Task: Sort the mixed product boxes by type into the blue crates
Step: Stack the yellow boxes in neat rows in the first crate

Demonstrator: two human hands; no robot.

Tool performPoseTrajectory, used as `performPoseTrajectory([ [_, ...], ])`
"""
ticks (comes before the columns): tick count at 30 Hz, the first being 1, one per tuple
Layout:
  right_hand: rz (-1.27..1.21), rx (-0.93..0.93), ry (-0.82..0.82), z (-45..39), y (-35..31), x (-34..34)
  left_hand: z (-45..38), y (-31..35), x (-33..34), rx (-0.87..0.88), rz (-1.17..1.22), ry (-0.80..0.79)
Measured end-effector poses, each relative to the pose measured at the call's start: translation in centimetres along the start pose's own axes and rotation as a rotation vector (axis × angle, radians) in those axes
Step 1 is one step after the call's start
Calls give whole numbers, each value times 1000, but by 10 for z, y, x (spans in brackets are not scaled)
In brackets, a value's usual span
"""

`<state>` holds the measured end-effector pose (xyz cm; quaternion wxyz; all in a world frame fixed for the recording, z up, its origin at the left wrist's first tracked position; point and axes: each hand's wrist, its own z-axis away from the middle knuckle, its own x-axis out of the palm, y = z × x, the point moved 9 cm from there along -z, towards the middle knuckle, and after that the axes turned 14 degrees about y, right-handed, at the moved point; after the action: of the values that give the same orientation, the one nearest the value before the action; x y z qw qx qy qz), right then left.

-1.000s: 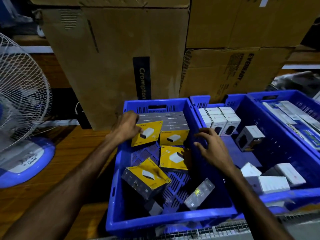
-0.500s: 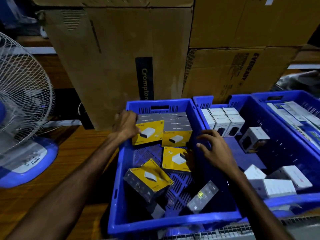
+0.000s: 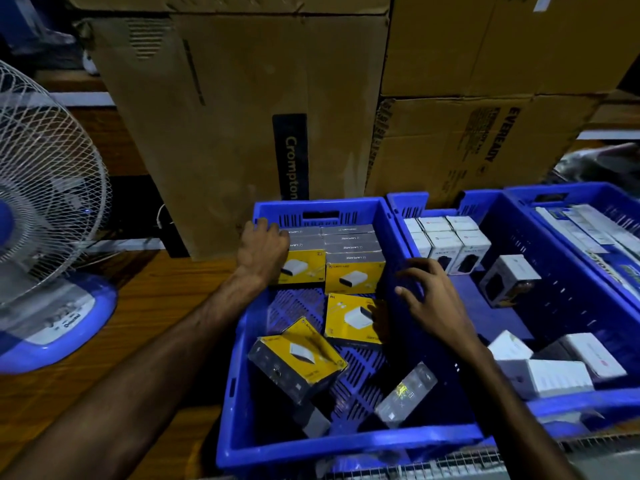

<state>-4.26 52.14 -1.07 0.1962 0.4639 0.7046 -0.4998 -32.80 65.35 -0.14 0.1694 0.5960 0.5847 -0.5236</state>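
Note:
The left blue crate (image 3: 346, 442) holds yellow boxes with grey tops. A row of them (image 3: 353, 268) stands against its far wall. My left hand (image 3: 263, 251) grips the left end of the leftmost yellow box (image 3: 304, 268) in that row. Two more yellow boxes lie loose, one flat (image 3: 346, 318) and one tilted (image 3: 301, 358). My right hand (image 3: 433, 299) hovers with spread fingers over the wall between the left and middle crates, its thumb near the flat box. The middle blue crate (image 3: 595, 401) holds white boxes (image 3: 446, 242).
A third blue crate (image 3: 554, 192) with flat packs sits at the far right. A slim grey pack (image 3: 405, 393) lies in the left crate's front. Big cardboard cartons (image 3: 242, 116) stand right behind the crates. A table fan (image 3: 45, 220) stands on the wooden table (image 3: 149, 306) at left.
My left hand has pushed the yellow box back and upright into the row at the far wall. My right hand has barely moved.

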Motion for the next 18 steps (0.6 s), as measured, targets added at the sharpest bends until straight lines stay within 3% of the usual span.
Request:
performPoseTrajectory([
  [6,11,51,7,0,9,2,-3,23,-12,93,39,5],
  [18,57,32,-8,1,8,4,2,59,-4,69,-52,-72],
])
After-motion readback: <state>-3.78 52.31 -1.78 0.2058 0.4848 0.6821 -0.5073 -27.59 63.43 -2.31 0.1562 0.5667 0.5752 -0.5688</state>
